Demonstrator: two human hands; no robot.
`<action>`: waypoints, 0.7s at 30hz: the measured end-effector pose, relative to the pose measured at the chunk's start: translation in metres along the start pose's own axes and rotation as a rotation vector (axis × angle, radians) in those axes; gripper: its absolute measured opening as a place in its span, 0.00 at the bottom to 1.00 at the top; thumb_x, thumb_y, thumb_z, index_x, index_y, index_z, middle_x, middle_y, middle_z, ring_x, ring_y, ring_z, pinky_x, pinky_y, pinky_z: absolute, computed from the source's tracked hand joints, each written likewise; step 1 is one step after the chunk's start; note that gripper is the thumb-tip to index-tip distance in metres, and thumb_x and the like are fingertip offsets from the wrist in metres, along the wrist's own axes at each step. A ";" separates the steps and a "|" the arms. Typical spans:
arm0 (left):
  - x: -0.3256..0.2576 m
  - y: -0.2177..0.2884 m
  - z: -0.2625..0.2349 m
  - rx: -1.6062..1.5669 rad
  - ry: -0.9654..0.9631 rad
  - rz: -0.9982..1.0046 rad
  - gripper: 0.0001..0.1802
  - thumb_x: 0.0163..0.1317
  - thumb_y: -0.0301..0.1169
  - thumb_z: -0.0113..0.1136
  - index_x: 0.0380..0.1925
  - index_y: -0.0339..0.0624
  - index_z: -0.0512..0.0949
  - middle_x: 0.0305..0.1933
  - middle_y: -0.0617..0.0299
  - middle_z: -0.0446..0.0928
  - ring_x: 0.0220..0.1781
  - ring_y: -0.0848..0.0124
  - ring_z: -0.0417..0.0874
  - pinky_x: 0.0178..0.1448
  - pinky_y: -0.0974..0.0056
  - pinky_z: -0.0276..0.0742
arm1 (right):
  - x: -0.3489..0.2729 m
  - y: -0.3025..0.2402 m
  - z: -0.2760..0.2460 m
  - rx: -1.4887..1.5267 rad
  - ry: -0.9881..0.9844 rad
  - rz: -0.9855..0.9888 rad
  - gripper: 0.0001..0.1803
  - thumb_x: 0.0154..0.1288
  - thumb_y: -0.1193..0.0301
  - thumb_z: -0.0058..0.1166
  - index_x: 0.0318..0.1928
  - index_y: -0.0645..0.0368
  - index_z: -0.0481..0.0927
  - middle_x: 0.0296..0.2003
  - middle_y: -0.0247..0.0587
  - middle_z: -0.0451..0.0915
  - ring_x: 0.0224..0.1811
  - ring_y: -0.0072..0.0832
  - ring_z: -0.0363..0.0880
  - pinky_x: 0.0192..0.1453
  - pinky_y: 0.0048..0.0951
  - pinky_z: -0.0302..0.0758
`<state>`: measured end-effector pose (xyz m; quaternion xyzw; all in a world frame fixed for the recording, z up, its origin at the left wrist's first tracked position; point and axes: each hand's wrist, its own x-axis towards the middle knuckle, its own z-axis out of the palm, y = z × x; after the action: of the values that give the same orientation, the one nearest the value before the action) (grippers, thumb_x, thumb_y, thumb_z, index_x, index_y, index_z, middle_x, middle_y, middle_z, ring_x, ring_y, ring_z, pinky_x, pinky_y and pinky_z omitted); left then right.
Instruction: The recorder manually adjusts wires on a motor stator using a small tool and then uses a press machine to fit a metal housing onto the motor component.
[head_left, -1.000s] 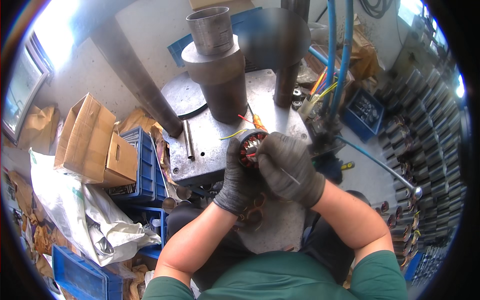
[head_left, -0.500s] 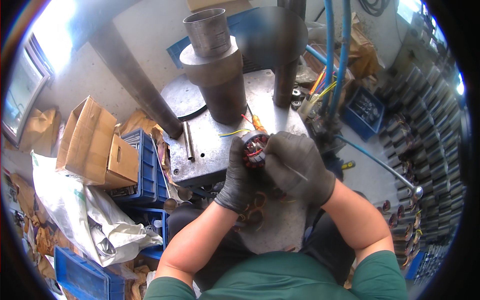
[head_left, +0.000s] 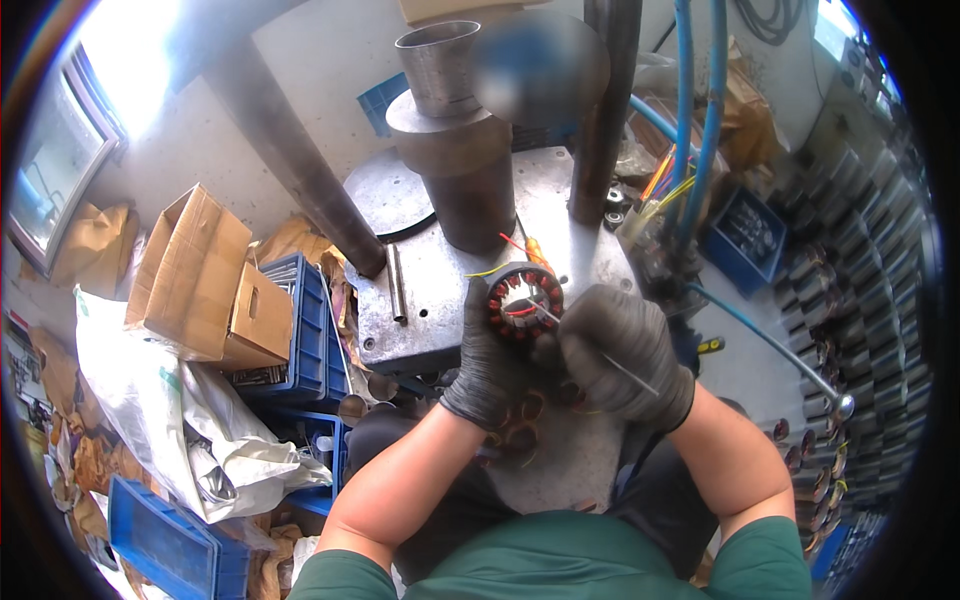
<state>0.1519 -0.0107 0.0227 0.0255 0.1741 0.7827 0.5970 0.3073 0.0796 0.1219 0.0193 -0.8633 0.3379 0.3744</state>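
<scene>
My left hand [head_left: 488, 365], in a dark glove, is wrapped round the side of a motor stator [head_left: 497, 305], a dark ring with red-wrapped windings inside. The stator is tilted so its round opening faces up toward me. A yellow wire [head_left: 484, 272] and a red wire [head_left: 514, 242] stick out past its far side. In my gloved right hand [head_left: 630, 340], closed fingers grip a thin metal rod [head_left: 634, 377]. The rod's far end reaches into the stator's opening; its other end juts out below my palm. More wound stators [head_left: 522, 432] lie below my hands, partly hidden.
Ahead stands a metal press table [head_left: 440, 330] bearing a thick steel cylinder [head_left: 465, 185], columns and a short metal tube [head_left: 398, 285]. Cardboard boxes [head_left: 190, 280] and blue crates [head_left: 305, 330] crowd the left. Rows of metal parts [head_left: 850, 300] line the right, beyond a blue lever [head_left: 765, 345].
The stator's opening now shows more fully toward me. My right hand has drawn back a little from it, down and to the right, with the rod. The whole view has shifted slightly.
</scene>
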 end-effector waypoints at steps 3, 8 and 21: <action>0.001 0.000 -0.001 -0.043 0.046 -0.020 0.47 0.66 0.71 0.57 0.63 0.36 0.75 0.56 0.52 0.83 0.56 0.60 0.86 0.64 0.53 0.84 | 0.001 -0.004 -0.003 -0.108 0.034 -0.032 0.05 0.63 0.77 0.63 0.38 0.59 0.79 0.28 0.47 0.82 0.29 0.48 0.85 0.35 0.45 0.80; 0.000 0.007 -0.012 -0.131 -0.094 -0.131 0.55 0.62 0.80 0.50 0.71 0.44 0.71 0.64 0.48 0.80 0.63 0.52 0.84 0.61 0.48 0.86 | -0.011 0.010 -0.010 0.123 0.135 0.244 0.02 0.68 0.77 0.59 0.40 0.60 0.81 0.30 0.44 0.83 0.31 0.40 0.85 0.40 0.38 0.81; -0.017 0.020 0.019 -0.154 0.074 -0.111 0.50 0.67 0.79 0.41 0.73 0.53 0.70 0.64 0.49 0.80 0.49 0.57 0.87 0.41 0.60 0.90 | -0.015 0.024 -0.002 0.300 0.180 0.510 0.08 0.78 0.73 0.54 0.49 0.63 0.83 0.39 0.40 0.87 0.44 0.25 0.85 0.52 0.30 0.80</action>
<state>0.1432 -0.0268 0.0490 -0.0591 0.1363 0.7600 0.6327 0.3123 0.0966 0.0996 -0.1727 -0.7443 0.5448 0.3454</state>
